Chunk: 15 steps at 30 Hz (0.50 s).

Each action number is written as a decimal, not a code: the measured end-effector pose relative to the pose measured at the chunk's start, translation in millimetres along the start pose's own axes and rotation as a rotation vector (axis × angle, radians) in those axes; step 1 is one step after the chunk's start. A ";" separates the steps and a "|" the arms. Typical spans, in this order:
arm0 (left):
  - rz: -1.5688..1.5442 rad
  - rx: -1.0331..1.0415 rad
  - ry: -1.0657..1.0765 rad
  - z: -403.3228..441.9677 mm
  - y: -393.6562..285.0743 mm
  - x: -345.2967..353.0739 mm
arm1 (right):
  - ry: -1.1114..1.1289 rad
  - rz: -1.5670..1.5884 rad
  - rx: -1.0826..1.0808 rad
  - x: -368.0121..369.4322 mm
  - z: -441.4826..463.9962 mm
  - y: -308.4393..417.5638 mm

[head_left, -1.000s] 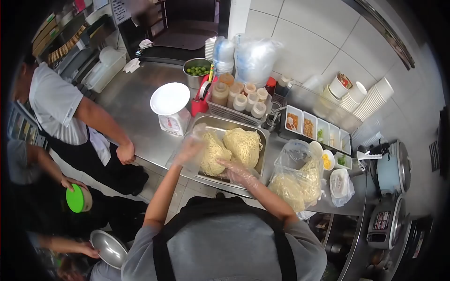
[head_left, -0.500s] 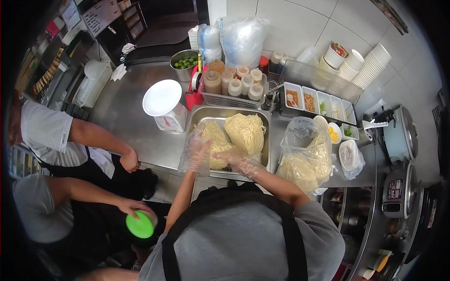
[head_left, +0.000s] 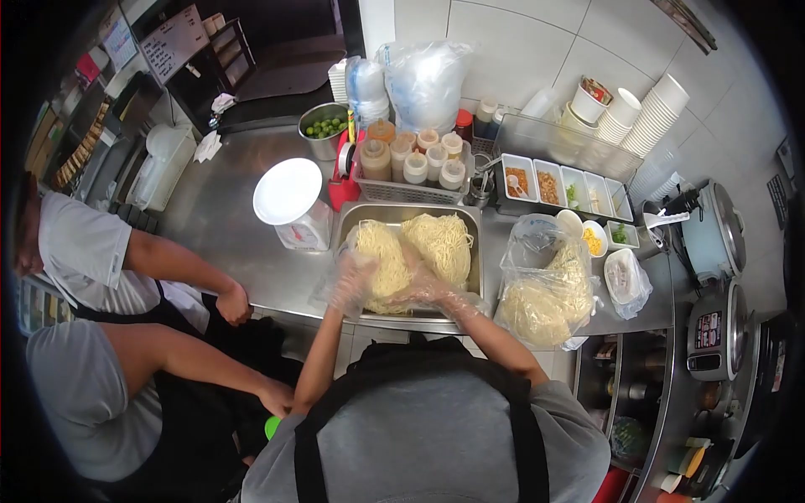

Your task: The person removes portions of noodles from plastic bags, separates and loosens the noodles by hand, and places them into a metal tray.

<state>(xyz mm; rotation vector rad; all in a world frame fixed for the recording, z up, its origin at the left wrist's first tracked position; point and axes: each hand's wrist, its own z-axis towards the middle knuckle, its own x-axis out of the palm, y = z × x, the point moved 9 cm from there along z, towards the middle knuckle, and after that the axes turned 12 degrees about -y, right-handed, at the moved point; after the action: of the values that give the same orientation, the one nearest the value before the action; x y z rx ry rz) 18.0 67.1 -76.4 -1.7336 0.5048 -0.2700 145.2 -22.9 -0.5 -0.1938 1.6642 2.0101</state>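
Around the left hand [head_left: 352, 285] and the right hand [head_left: 433, 287], a steel surface [head_left: 226, 239] spreads, bearing a metal tray [head_left: 479, 251] directly below them. Well to the right of the right hand sits a clear noodle bag [head_left: 541, 308]. Between the hands lies the left noodle mound [head_left: 381, 261], its long axis pointing away from the wearer, far end leaning slightly left. Just beyond the right hand, the right noodle mound [head_left: 443, 245] runs roughly parallel, its near end partly covered. The right hand is spread wide, thumb apart, against the left mound's right flank. The left hand meets the opposite flank; blur and loose plastic obscure its fingertips, so its grip cannot be told.
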 end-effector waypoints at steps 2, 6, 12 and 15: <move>-0.112 0.056 -0.121 -6.3 1.2 5.1 | -0.020 -0.085 0.135 4.8 5.2 -11.1; -0.240 0.053 -0.230 -10.4 28.9 8.4 | -0.045 -0.181 0.281 2.3 3.3 -0.5; -0.120 0.191 -0.037 -44.3 -47.1 14.6 | -0.111 -0.058 0.314 -1.2 2.5 0.3; 0.026 0.189 0.092 -34.5 -53.4 10.6 | -0.056 0.122 0.320 -6.5 0.0 8.1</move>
<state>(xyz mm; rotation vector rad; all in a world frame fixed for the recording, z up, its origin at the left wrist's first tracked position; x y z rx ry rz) 21.9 40.4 -17.8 -1.5354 0.5502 -0.3683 146.9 -25.7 9.3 0.0795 1.9722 1.7815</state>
